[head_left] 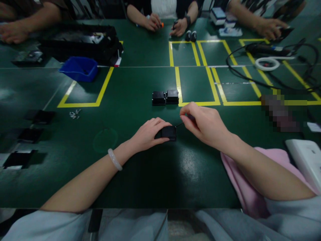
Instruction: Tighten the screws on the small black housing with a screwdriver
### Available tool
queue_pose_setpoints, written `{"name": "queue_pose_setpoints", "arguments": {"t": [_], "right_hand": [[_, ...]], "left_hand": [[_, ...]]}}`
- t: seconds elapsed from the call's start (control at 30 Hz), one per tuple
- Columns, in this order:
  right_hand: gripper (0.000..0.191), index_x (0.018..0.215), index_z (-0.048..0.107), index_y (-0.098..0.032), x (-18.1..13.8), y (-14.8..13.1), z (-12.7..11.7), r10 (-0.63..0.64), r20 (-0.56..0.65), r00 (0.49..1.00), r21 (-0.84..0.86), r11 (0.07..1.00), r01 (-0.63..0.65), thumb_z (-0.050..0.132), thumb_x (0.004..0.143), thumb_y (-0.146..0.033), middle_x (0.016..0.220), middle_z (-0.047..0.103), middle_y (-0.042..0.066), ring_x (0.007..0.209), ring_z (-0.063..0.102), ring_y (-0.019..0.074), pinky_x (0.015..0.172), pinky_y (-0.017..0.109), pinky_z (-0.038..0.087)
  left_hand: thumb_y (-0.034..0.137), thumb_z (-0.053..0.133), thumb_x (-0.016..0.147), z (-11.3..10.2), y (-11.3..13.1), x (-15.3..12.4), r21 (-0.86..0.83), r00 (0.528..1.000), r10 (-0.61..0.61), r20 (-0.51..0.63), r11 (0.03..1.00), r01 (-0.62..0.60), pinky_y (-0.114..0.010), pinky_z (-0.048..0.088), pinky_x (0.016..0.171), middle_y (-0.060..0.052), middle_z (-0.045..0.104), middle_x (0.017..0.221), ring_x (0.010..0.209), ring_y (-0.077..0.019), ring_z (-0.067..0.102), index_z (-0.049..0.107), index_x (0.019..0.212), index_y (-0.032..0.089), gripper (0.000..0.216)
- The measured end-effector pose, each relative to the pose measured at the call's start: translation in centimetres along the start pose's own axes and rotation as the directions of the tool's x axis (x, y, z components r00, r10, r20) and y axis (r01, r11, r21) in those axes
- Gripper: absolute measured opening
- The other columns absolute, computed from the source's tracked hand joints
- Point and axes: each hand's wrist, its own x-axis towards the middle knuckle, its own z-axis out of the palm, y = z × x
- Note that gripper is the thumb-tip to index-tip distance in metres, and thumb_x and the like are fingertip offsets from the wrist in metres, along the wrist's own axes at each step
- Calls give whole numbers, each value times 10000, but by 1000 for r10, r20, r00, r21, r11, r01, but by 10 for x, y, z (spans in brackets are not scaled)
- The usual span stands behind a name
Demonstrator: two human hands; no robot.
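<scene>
Under your left hand [147, 134] sits a small black box [169, 132], held down by your fingers. Your right hand [203, 125] pinches a thin tool [179, 125] beside it; most of the tool is hidden.

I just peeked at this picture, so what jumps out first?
Two hands meet mid-table: the left hand steadies a small black box while the right hand pinches a thin tool pointed at it. Just beyond sit two more black boxes, and a blue bin stands far left on the green table.
</scene>
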Motion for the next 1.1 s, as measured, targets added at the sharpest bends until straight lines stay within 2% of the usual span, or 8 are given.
{"name": "queue_pose_setpoints", "arguments": {"t": [0.1, 0.23, 0.3, 0.4, 0.6, 0.77, 0.93, 1.1], "right_hand": [[204, 1078, 539, -143, 0, 0, 1, -17, -36, 999, 0, 1000, 17, 418, 948, -244, 768, 665, 30, 631, 626, 163, 611, 263, 385], [197, 957, 561, -157, -1, 1, 1, -83, -69, 994, -57, 995, 79, 443, 964, -315, 704, 638, 8, 605, 616, 160, 594, 264, 373], [191, 921, 562, -161, -1, 1, 1, -83, -72, 994, -75, 994, 78, 437, 963, -299, 678, 625, 2, 590, 610, 160, 590, 264, 373], [166, 1016, 554, -140, 0, 0, 1, -66, -71, 995, -31, 997, 64, 434, 947, -233, 718, 643, 6, 604, 621, 158, 598, 260, 389], [220, 956, 560, -154, -1, 1, 2, -70, -54, 996, -26, 997, 69, 407, 976, -311, 724, 653, 22, 610, 623, 169, 604, 273, 393], [229, 1118, 525, -137, -2, 1, 4, -41, -54, 998, 25, 999, 42, 410, 961, -257, 799, 683, 36, 639, 641, 165, 618, 266, 411], [232, 960, 558, -164, -1, 1, 4, -73, -65, 995, -46, 997, 70, 399, 984, -331, 754, 678, 34, 632, 640, 177, 605, 273, 395], [192, 1043, 554, -165, -1, 1, 4, -100, -106, 989, -72, 993, 93, 394, 971, -244, 819, 713, 38, 669, 660, 170, 617, 264, 396]], "left_hand": [[400, 611, 930, 0, 0, 0, 18, 1000, 5, 1, 1000, -5, -393, 435, 946, -85, 567, 1217, 1102, -246, 524, 490, 1303, 208, 437], [385, 612, 925, -1, 0, 1, 35, 1000, 14, 6, 999, -14, -397, 439, 942, -88, 567, 1210, 1091, -250, 525, 486, 1306, 201, 441], [389, 604, 930, -1, 1, 1, 29, 1000, 12, 10, 999, -12, -394, 442, 935, -87, 569, 1204, 1085, -249, 527, 491, 1299, 202, 430], [404, 594, 936, -2, 1, 1, 23, 1000, 9, 7, 1000, -9, -386, 446, 917, -85, 570, 1194, 1066, -244, 532, 498, 1288, 204, 417], [394, 592, 941, -1, 0, 0, 37, 999, 34, -4, 999, -33, -386, 441, 926, -85, 563, 1208, 1083, -243, 527, 482, 1301, 202, 422], [369, 606, 931, -1, 1, 1, 63, 1000, 23, 8, 998, -24, -388, 446, 916, -90, 562, 1214, 1075, -245, 531, 476, 1308, 199, 433], [382, 593, 937, -1, 0, 0, 72, 1000, 28, 4, 997, -28, -398, 445, 924, -93, 562, 1215, 1080, -249, 529, 467, 1323, 207, 442], [393, 597, 932, 0, -1, 0, 72, 1000, 23, 13, 997, -24, -394, 448, 919, -92, 562, 1212, 1075, -248, 530, 470, 1324, 206, 452]]}}
